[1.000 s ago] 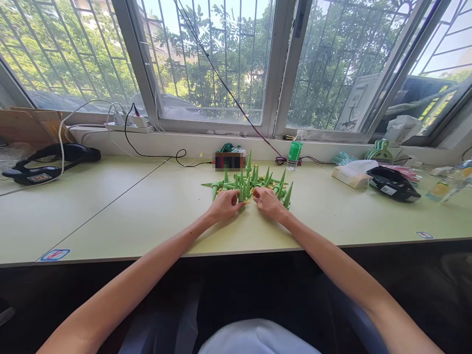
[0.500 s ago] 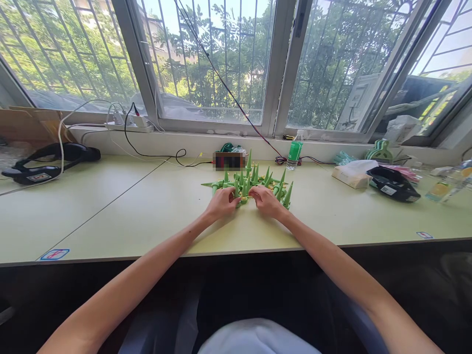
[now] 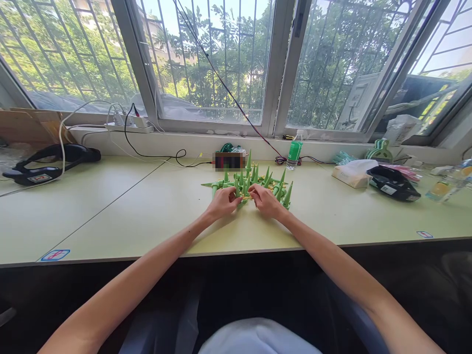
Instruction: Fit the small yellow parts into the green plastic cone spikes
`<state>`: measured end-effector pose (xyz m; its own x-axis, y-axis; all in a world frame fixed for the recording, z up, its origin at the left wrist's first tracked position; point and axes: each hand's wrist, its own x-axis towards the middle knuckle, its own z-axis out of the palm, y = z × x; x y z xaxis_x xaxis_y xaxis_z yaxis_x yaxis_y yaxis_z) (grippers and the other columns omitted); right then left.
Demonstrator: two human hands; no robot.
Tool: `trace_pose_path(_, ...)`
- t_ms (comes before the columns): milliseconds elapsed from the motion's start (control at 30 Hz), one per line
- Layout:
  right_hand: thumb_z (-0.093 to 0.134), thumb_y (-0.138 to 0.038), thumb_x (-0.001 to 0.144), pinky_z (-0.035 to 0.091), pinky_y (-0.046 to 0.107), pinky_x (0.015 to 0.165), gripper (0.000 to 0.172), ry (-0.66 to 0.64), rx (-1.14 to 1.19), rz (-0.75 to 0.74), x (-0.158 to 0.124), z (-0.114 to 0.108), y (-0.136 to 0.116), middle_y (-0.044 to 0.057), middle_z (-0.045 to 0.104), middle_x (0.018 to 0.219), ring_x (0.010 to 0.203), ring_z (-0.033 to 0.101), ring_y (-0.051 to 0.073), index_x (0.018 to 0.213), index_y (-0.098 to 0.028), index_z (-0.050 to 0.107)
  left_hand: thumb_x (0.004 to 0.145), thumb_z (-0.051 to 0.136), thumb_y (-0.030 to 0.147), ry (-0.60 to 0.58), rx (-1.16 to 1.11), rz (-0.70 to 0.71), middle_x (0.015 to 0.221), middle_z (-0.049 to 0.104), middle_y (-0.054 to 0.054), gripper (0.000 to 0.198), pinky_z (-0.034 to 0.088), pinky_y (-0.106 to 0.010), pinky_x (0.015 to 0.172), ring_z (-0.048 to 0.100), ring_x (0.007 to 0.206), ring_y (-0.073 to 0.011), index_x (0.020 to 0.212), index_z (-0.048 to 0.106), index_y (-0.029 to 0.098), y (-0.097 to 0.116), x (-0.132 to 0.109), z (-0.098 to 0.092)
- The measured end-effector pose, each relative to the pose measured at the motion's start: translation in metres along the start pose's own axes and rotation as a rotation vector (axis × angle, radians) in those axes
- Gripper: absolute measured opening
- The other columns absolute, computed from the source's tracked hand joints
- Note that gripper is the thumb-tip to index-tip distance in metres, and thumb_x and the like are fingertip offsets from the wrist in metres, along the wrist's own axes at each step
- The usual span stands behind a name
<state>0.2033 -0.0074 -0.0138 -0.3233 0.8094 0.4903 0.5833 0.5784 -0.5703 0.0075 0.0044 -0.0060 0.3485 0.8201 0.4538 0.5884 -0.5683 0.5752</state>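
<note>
A cluster of green cone-shaped plastic spikes [image 3: 258, 179] with small yellow pieces among them lies on the pale green table [image 3: 147, 216], near the middle. My left hand [image 3: 222, 203] rests at the cluster's near edge, fingers curled round a green spike. My right hand [image 3: 266, 200] sits just to its right, fingers pinched on a small piece that I cannot make out. The two hands nearly touch at the fingertips. Both forearms reach in from the bottom.
A green bottle [image 3: 295, 151] stands behind the cluster by the window sill. A black headset [image 3: 47, 162] lies far left, another black device [image 3: 393, 183] and a tissue pack [image 3: 352, 174] lie right. Cables [image 3: 155, 156] run along the back from a power strip [image 3: 129, 127].
Both hands have shifted slightly forward into the spike cluster and moved closer together; the fingers have worked on the pieces between them.
</note>
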Motion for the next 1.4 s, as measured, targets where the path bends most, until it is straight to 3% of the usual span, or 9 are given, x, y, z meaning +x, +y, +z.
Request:
trace_pose_path(567, 0.041, -0.031, 0.098, 0.042, 0.025, 0.068, 0.019, -0.003, 0.082, -0.001, -0.002, -0.0006, -0.0069, -0.002, 0.057, 0.066, 0.062, 0.054, 0.013, 0.091, -0.019, 0.053, 0.081, 0.061, 0.045, -0.021, -0.102, 0.05, 0.058, 0.053, 0.002, 0.037, 0.035, -0.024, 0.051, 0.047, 0.052, -0.01, 0.064, 0.042, 0.019, 0.0005, -0.0012, 0.0022)
trace_pose_path(967, 0.04, -0.033, 0.1, 0.04, 0.024, 0.064, 0.023, -0.018, 0.073, 0.02, -0.0033, -0.002, -0.009, -0.003, 0.058, 0.064, 0.056, 0.051, 0.011, 0.089, -0.019, 0.054, 0.081, 0.062, 0.042, -0.022, -0.095, 0.057, 0.056, 0.049, 0.004, 0.036, 0.033, -0.024, 0.051, 0.041, 0.051, -0.0088, 0.064, 0.041, 0.019, 0.0039, -0.002, 0.0015)
trace_pose_path(1233, 0.052, -0.029, 0.093, 0.041, 0.025, 0.064, 0.012, -0.03, 0.073, -0.026, -0.0033, -0.0028, -0.0108, -0.001, 0.061, 0.071, 0.06, 0.052, 0.012, 0.093, -0.018, 0.056, 0.08, 0.063, 0.039, 0.053, -0.076, 0.03, 0.057, 0.048, 0.003, 0.035, 0.031, -0.024, 0.051, 0.04, 0.052, -0.0086, 0.062, 0.041, 0.018, 0.0008, 0.0, 0.0014)
trace_pose_path(1400, 0.049, -0.026, 0.094, 0.04, 0.025, 0.063, 0.013, -0.03, 0.111, -0.043, -0.0025, -0.0008, -0.0082, -0.002, 0.058, 0.065, 0.058, 0.05, 0.012, 0.084, -0.019, 0.055, 0.08, 0.063, 0.04, 0.041, -0.109, 0.056, 0.055, 0.048, 0.004, 0.035, 0.031, -0.023, 0.05, 0.04, 0.05, -0.0083, 0.063, 0.042, 0.018, 0.0024, -0.0012, 0.0018)
